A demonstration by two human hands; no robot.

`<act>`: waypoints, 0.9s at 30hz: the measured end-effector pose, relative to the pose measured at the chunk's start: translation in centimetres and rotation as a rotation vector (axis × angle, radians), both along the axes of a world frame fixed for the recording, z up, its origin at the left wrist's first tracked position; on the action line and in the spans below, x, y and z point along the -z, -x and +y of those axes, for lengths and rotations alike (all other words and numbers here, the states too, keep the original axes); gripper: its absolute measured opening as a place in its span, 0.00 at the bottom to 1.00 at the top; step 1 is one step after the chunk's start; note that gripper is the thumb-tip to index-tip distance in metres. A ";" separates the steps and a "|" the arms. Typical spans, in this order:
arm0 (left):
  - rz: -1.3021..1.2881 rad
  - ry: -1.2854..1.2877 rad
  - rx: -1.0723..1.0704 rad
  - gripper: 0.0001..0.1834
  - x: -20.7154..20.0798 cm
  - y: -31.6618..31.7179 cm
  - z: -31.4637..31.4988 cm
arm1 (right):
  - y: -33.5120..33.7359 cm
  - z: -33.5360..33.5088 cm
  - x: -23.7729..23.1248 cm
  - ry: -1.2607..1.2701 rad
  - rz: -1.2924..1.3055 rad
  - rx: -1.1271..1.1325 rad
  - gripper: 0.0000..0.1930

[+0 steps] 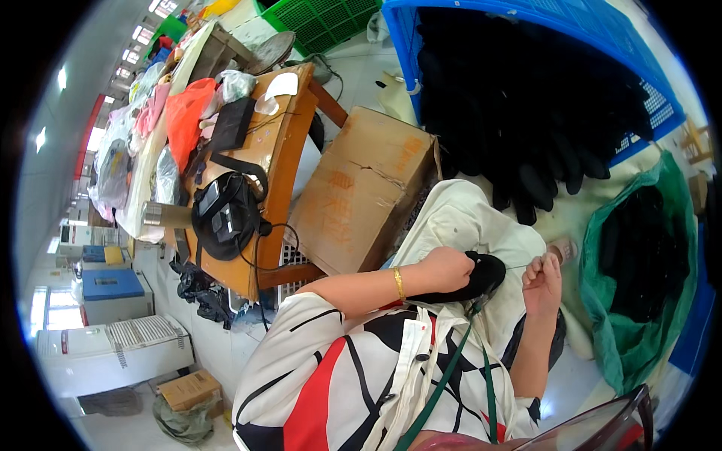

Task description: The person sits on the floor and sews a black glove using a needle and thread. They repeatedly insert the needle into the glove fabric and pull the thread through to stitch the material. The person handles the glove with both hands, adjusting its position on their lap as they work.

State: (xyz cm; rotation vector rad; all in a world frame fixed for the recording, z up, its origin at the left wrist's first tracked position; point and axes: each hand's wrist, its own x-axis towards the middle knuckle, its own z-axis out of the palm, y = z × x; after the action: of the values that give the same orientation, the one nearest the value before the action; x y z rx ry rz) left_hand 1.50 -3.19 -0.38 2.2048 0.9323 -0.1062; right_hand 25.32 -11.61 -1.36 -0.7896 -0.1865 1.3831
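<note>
My left hand [450,269] is closed on a soft black piece [485,276] with a rounded end, resting over my lap. It looks like a slipper or shoe upper, but its exact kind does not show. To its right, my right hand [543,282] is raised apart from the piece, thumb and fingers pinched together. Anything between those fingertips is too small to see. A green cord [444,364] hangs from my neck down to just below the black piece. White cloth [459,225] covers my lap.
A blue crate [406,45] heaped with black pieces stands ahead on the right. Nearer is a green sack [602,301] of more black pieces. A cardboard box [361,188] stands left of my lap, beside a wooden table [289,135] bearing a black cap-like bag [226,218].
</note>
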 end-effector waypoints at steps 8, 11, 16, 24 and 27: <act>-0.011 0.133 0.021 0.18 0.4 -0.4 -1.3 | -1.2 -2.9 4.9 0.205 -0.859 0.055 0.06; -0.097 0.176 0.038 0.16 0.0 0.0 -0.9 | 0.0 -2.3 5.3 0.294 -1.033 -0.073 0.11; -0.263 -0.009 0.034 0.09 -3.1 1.2 0.5 | 1.9 1.0 2.9 0.185 -1.173 -0.276 0.16; -0.742 0.747 -0.629 0.15 -1.7 3.3 2.9 | 8.1 4.1 -4.9 -0.060 -1.515 -0.118 0.17; -0.600 0.597 -0.618 0.15 -1.1 3.7 2.8 | 8.8 4.3 -4.9 -0.067 -1.556 -0.127 0.16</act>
State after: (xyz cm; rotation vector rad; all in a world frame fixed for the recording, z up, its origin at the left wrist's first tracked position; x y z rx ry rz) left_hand -2.21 -0.35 0.74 1.2213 1.0127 0.4810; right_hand 16.53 -7.28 3.49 -1.6614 -1.4750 0.5773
